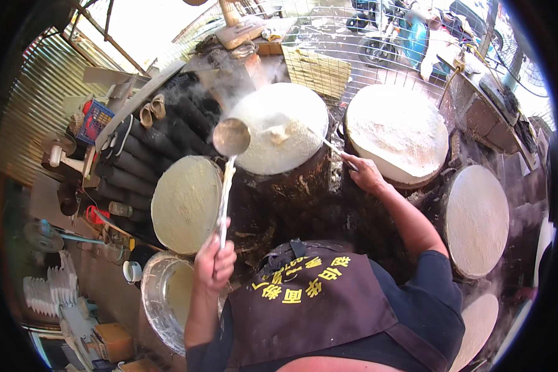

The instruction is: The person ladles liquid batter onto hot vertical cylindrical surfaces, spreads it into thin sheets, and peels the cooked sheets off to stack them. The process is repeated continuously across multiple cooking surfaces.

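My left hand is wrapped round the long pale handle of a metal ladle. The ladle's round bowl hangs at the left edge of a steaming round pan surface coated in white batter. From the right, my right hand grips a thin stick-like tool that reaches over the same surface. Its far end is near a raised, folded clump of batter; I cannot tell whether they touch. Below my left forearm's side stands a large bucket with pale liquid inside.
Other round whitish surfaces surround me: one lumpy at right, one at left, one farther right. Dark tubes with shoes on them lie left. A wire fence stands beyond, with parked motorbikes behind it.
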`<control>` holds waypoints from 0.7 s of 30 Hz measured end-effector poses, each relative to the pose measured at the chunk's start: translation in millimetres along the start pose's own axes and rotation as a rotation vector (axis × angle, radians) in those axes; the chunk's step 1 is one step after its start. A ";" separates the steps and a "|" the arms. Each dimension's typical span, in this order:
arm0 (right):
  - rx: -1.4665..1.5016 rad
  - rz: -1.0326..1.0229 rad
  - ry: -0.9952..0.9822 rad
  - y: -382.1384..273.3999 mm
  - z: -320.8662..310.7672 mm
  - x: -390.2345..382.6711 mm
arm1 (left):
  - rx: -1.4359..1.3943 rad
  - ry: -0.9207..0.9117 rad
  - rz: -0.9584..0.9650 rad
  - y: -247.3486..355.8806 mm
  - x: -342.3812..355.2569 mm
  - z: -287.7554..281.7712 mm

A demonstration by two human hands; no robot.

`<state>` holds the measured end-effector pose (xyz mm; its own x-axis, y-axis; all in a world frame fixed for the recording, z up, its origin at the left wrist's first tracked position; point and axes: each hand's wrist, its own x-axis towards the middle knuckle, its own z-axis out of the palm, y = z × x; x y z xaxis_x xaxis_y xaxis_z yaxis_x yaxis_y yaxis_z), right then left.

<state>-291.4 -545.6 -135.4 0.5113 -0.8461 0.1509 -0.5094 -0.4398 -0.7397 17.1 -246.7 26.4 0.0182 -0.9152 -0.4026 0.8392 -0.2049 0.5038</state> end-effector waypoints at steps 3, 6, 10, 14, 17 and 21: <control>0.077 -0.041 0.020 -4.0 44.6 -37.1 | 0.199 0.100 0.037 8.0 45.1 -13.0; 0.139 -0.030 0.031 -26.5 61.3 -67.9 | 0.504 0.210 0.083 11.9 87.9 -14.9; 0.509 0.450 -0.012 -74.2 70.3 -86.1 | 0.956 0.371 0.261 10.6 134.2 -28.9; 0.853 0.484 0.028 -89.2 110.0 -100.0 | 0.982 0.277 0.175 -12.4 150.3 -17.3; 0.823 0.479 -0.029 -98.7 149.5 -108.6 | 0.670 0.267 0.004 -44.8 139.5 11.3; 0.321 0.094 0.016 -116.9 150.6 -117.2 | 0.182 0.181 -0.019 -70.1 124.0 34.9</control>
<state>-187.5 -349.6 -165.4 0.4601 -0.8842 0.0811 -0.3086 -0.2449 -0.9191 -58.4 -358.0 -32.1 0.1141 -0.8372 -0.5348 0.7286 -0.2955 0.6179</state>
